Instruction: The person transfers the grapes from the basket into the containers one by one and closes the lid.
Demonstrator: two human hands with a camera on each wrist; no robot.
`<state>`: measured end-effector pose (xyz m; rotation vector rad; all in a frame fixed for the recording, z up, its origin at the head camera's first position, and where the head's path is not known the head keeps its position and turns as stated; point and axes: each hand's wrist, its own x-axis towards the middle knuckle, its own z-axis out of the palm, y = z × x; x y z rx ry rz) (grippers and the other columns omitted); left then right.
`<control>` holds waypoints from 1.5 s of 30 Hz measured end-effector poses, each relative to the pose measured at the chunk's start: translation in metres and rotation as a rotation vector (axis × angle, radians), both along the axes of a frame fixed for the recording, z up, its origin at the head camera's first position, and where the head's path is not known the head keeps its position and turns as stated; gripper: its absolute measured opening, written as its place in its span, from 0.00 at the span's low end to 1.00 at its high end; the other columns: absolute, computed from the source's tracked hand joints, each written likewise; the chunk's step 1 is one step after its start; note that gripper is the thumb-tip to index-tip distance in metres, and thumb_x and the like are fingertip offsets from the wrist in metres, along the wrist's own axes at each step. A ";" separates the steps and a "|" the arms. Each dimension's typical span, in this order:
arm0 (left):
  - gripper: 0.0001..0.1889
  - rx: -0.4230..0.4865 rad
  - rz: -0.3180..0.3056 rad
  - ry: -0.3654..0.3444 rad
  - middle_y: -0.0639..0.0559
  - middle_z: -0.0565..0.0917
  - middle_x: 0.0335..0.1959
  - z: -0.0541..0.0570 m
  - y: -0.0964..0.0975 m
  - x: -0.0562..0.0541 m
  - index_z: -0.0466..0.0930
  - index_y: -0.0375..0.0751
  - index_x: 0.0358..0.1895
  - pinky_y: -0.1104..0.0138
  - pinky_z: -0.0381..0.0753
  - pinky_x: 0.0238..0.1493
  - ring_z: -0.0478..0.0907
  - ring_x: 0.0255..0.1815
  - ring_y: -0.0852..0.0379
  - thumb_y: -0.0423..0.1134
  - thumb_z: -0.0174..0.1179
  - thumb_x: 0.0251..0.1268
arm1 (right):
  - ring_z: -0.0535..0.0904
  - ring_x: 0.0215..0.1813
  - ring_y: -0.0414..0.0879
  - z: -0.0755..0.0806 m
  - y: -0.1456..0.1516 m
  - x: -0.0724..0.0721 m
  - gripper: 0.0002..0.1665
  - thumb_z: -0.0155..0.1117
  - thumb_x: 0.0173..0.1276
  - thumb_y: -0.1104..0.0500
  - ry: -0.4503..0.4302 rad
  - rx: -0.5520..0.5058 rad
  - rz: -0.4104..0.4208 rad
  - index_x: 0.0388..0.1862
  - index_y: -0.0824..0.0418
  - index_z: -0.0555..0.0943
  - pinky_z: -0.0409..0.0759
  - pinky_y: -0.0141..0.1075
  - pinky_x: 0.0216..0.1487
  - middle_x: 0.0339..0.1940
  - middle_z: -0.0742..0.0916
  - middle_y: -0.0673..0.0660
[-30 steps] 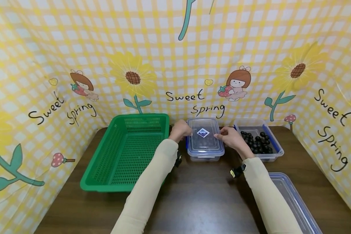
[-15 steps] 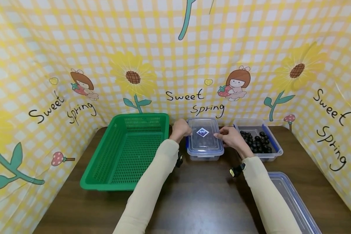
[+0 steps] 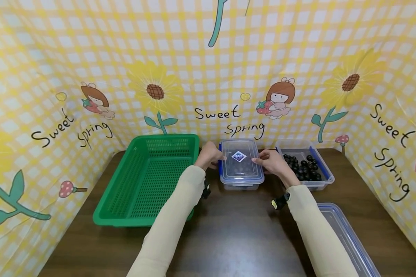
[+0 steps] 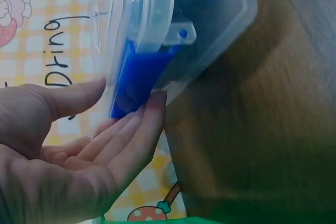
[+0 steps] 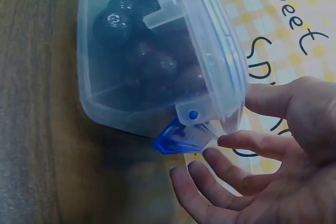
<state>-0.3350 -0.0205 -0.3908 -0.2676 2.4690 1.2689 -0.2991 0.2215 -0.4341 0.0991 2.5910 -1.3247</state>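
A clear lidded food container (image 3: 240,163) with a blue-and-white diamond label stands at the back middle, dark round fruits inside. My left hand (image 3: 209,155) is at its left side; in the left wrist view, nearly straight fingers touch the blue latch (image 4: 137,80) and the thumb lies by the lid's edge. On the other side my right hand (image 3: 274,162) pinches the lid's rim, thumb on top and index finger below. Its remaining fingers curl loosely beside the right latch (image 5: 186,137), which sticks outward in the right wrist view.
To the left stands a green perforated basket (image 3: 105,209). An uncovered clear container (image 3: 327,181) with several dark round fruits (image 3: 306,169) sits close by the right hand. A loose clear lid (image 3: 346,234) lies at front right, partly under the right forearm. Patterned cloth (image 3: 180,50) walls the table.
My left hand has drawn slightly left and its fingers have loosened, so the left blue latch shows more. The right hand and the container stay nearly still; the head view shifts a little.
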 end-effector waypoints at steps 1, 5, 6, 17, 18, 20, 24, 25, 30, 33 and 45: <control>0.19 0.001 0.001 -0.016 0.36 0.84 0.54 0.001 0.000 -0.001 0.78 0.26 0.57 0.51 0.91 0.51 0.88 0.53 0.41 0.30 0.70 0.68 | 0.78 0.69 0.65 0.001 0.000 0.000 0.30 0.65 0.79 0.46 -0.006 -0.001 -0.002 0.68 0.66 0.75 0.87 0.55 0.60 0.73 0.77 0.71; 0.19 -0.034 -0.027 -0.038 0.36 0.84 0.59 0.006 0.003 -0.001 0.78 0.25 0.60 0.52 0.91 0.53 0.86 0.57 0.40 0.29 0.68 0.70 | 0.79 0.69 0.63 0.004 0.001 -0.001 0.33 0.66 0.78 0.45 -0.047 -0.019 -0.012 0.70 0.64 0.74 0.88 0.53 0.59 0.74 0.77 0.68; 0.19 -0.041 -0.038 -0.040 0.35 0.83 0.60 0.008 0.004 -0.001 0.78 0.25 0.60 0.52 0.91 0.54 0.86 0.58 0.40 0.29 0.67 0.70 | 0.79 0.68 0.62 0.005 0.001 -0.001 0.34 0.66 0.78 0.45 -0.062 -0.028 -0.011 0.72 0.64 0.72 0.88 0.53 0.58 0.75 0.76 0.68; 0.26 -0.022 -0.050 -0.100 0.36 0.83 0.62 0.006 -0.001 -0.008 0.72 0.29 0.66 0.52 0.89 0.58 0.85 0.60 0.41 0.33 0.69 0.70 | 0.79 0.69 0.63 0.005 0.006 -0.012 0.57 0.68 0.77 0.50 -0.208 -0.234 -0.026 0.86 0.70 0.44 0.89 0.53 0.57 0.70 0.77 0.70; 0.26 -0.018 -0.050 -0.113 0.36 0.83 0.62 0.005 -0.002 -0.008 0.72 0.30 0.66 0.52 0.89 0.58 0.85 0.59 0.41 0.33 0.69 0.70 | 0.81 0.67 0.62 0.004 0.006 -0.012 0.56 0.68 0.77 0.50 -0.217 -0.240 -0.020 0.86 0.71 0.45 0.89 0.53 0.57 0.68 0.79 0.69; 0.26 -0.016 -0.051 -0.131 0.36 0.83 0.61 0.003 -0.004 -0.009 0.72 0.30 0.67 0.53 0.90 0.57 0.85 0.57 0.42 0.34 0.69 0.70 | 0.85 0.61 0.58 0.001 0.007 -0.012 0.53 0.68 0.77 0.50 -0.231 -0.247 -0.008 0.84 0.73 0.51 0.89 0.53 0.56 0.61 0.84 0.66; 0.28 -0.006 -0.054 -0.132 0.36 0.83 0.59 0.001 -0.006 -0.008 0.69 0.31 0.69 0.53 0.91 0.54 0.86 0.53 0.42 0.34 0.68 0.71 | 0.88 0.52 0.51 0.000 0.009 -0.014 0.46 0.70 0.76 0.49 -0.241 -0.257 0.015 0.78 0.74 0.62 0.89 0.52 0.57 0.49 0.89 0.59; 0.29 -0.005 -0.052 -0.131 0.36 0.83 0.59 0.000 -0.006 -0.008 0.67 0.32 0.70 0.53 0.91 0.54 0.86 0.53 0.42 0.34 0.68 0.71 | 0.88 0.52 0.51 0.000 0.009 -0.014 0.44 0.70 0.76 0.49 -0.245 -0.263 0.018 0.77 0.74 0.63 0.89 0.52 0.58 0.48 0.89 0.58; 0.32 0.018 -0.053 -0.119 0.35 0.82 0.58 -0.001 -0.006 -0.007 0.63 0.33 0.73 0.52 0.91 0.54 0.86 0.52 0.42 0.34 0.68 0.72 | 0.86 0.59 0.54 -0.001 0.012 -0.016 0.45 0.69 0.76 0.50 -0.250 -0.300 0.037 0.78 0.75 0.63 0.85 0.53 0.66 0.54 0.87 0.60; 0.31 0.024 -0.055 -0.115 0.34 0.83 0.57 -0.001 -0.006 -0.006 0.64 0.32 0.72 0.52 0.91 0.54 0.86 0.51 0.41 0.34 0.68 0.71 | 0.86 0.60 0.54 -0.004 0.014 -0.018 0.46 0.70 0.76 0.50 -0.260 -0.332 0.044 0.79 0.75 0.62 0.83 0.52 0.69 0.56 0.87 0.60; 0.29 0.019 -0.041 -0.124 0.36 0.83 0.56 0.000 -0.005 -0.005 0.67 0.33 0.70 0.54 0.92 0.50 0.86 0.50 0.43 0.35 0.68 0.71 | 0.84 0.58 0.52 -0.008 0.017 -0.017 0.46 0.69 0.76 0.48 -0.272 -0.351 0.037 0.79 0.73 0.63 0.82 0.51 0.70 0.55 0.87 0.58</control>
